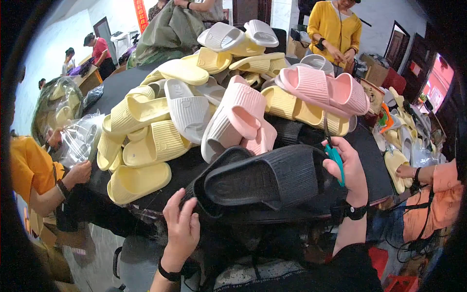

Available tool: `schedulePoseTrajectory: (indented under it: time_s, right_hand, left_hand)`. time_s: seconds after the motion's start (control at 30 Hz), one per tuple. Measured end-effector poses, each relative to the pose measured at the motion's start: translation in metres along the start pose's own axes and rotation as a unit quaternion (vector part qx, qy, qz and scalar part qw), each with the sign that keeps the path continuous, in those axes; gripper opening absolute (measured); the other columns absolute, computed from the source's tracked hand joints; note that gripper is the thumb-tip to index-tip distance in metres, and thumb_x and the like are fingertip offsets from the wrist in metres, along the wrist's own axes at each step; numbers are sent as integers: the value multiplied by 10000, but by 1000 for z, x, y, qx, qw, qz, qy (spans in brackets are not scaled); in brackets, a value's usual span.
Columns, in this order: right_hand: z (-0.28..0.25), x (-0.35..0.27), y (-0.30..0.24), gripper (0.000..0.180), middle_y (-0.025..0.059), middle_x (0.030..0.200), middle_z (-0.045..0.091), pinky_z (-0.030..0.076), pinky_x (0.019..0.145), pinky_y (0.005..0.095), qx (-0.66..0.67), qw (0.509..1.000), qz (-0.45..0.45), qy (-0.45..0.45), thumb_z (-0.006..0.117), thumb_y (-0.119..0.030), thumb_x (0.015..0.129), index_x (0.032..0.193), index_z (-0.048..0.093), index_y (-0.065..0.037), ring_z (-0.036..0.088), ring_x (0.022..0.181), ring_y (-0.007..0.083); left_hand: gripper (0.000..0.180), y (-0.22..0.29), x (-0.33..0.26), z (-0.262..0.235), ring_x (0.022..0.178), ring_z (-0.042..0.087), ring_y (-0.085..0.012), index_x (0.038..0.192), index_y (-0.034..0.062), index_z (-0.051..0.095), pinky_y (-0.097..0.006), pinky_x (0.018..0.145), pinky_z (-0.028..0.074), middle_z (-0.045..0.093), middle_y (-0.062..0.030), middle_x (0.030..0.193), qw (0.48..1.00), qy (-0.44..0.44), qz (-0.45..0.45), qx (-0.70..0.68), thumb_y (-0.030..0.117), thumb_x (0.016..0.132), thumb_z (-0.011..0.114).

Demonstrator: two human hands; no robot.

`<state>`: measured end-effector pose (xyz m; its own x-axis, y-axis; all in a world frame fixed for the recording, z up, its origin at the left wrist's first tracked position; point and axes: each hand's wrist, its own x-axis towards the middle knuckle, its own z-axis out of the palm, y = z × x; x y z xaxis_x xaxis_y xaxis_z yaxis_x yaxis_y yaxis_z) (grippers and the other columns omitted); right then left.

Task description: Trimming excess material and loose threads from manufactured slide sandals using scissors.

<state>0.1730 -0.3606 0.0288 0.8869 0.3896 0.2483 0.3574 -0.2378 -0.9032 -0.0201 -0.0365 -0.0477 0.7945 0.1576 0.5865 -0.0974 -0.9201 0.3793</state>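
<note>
Two black slide slippers (262, 177) lie overlapped on the table's near edge, one on top of the other. My right hand (354, 170) is closed around teal-handled scissors (335, 163), just right of the upper slipper's toe; their dark blade points up toward the pile. At the slippers' heel end is my left hand (181, 226), its fingers apart and holding nothing. Its fingertips are at the lower slipper's edge; whether they touch it I cannot tell. Directly behind are pink slippers (243, 104) and a grey slipper (187, 109).
Yellow slippers (158, 143) are heaped with the others on the black-covered table (124, 78). A person at left handles a slipper in a clear plastic bag (80, 141). At right, another person's hand (407, 171) reaches to more slippers. Someone in yellow (335, 29) stands behind.
</note>
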Motion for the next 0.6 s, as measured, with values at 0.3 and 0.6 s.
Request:
schedulePoseTrajectory:
  time_s: [0.3, 0.6]
  right_hand:
    - [24, 62, -12, 419, -50, 734, 415, 328, 557, 179, -50, 988, -46, -140, 646, -30, 753, 1140, 489, 3, 381, 644, 29]
    - [15, 64, -21, 459, -60, 789, 480, 328, 609, 144, -38, 982, -8, -185, 659, -68, 756, 1176, 485, -12, 415, 671, 7]
  left_hand:
    - [1112, -12, -36, -1, 1298, 256, -424, 1376, -6, 218, -504, 1047, 235, 196, -245, 1445, 988, -103, -113, 5, 302, 526, 864]
    - [1052, -40, -35, -19, 1310, 255, -390, 1373, 48, 255, -499, 1038, 265, 195, -178, 1465, 990, -132, -3, -51, 257, 534, 854]
